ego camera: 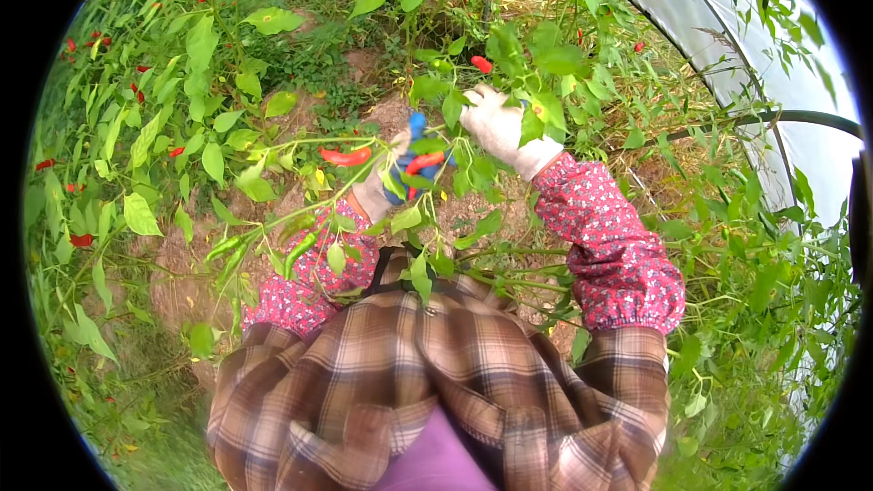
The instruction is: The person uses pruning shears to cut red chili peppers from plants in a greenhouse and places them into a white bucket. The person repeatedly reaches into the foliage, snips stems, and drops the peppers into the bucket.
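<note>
My left hand, in a pale work glove with a blue coated palm, is turned palm up behind a pepper branch. A red chili pepper and part of another lie against its blue palm, partly covered by leaves. Just left of that hand, a red chili pepper shows along the branch. Several green chili peppers hang lower on it, over my left sleeve. My right hand, gloved too, is curled among pepper leaves; its fingertips are hidden. Right above it is a red chili pepper.
Dense pepper plants with scattered red fruit surround me on the left and ahead. At the right, a plastic film wall stands behind a curved dark tube. Bare soil and dry straw show between stems.
</note>
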`<state>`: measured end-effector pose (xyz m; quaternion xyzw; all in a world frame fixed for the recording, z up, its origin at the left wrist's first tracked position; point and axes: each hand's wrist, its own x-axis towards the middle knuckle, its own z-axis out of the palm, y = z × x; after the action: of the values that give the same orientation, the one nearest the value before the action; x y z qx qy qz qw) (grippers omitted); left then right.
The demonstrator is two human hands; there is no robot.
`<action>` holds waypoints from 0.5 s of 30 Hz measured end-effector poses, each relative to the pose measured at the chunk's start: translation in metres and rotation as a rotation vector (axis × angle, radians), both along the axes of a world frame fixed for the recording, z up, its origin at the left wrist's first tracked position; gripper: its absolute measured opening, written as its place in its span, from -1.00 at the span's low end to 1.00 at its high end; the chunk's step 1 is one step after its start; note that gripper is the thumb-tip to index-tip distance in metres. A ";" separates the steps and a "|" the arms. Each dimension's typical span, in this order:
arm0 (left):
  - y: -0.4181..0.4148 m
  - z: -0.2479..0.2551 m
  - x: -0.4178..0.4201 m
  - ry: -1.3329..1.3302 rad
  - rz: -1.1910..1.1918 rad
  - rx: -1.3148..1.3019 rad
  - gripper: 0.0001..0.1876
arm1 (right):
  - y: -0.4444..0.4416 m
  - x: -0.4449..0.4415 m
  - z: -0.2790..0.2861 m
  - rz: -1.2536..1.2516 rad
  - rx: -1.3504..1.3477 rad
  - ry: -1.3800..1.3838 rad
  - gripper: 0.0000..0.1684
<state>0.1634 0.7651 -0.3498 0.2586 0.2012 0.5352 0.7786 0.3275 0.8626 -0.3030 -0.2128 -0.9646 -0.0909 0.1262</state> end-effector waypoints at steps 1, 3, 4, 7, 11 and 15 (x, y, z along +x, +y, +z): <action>-0.001 0.003 0.005 0.005 0.048 0.003 -0.71 | -0.002 -0.001 0.001 -0.018 -0.019 -0.043 -0.72; 0.008 0.019 0.004 0.186 -0.104 0.074 -0.81 | -0.002 -0.001 0.009 -0.028 -0.034 -0.093 -0.75; 0.011 0.026 0.006 0.356 -0.121 0.124 -0.81 | -0.002 0.000 0.012 -0.030 -0.048 -0.094 -0.75; 0.011 0.031 0.015 0.554 0.011 0.161 -0.83 | -0.001 0.003 0.011 -0.006 -0.043 -0.032 -0.74; 0.022 0.015 0.006 0.378 -0.082 0.265 -0.70 | 0.006 0.003 0.005 0.066 0.036 0.010 -0.71; 0.015 -0.001 0.009 0.295 -0.008 0.279 -0.59 | 0.002 -0.002 0.013 0.100 -0.075 0.006 -0.64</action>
<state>0.1720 0.7805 -0.3507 0.4403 0.2359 0.5111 0.6995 0.3258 0.8644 -0.2900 -0.1689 -0.9765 -0.0476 0.1254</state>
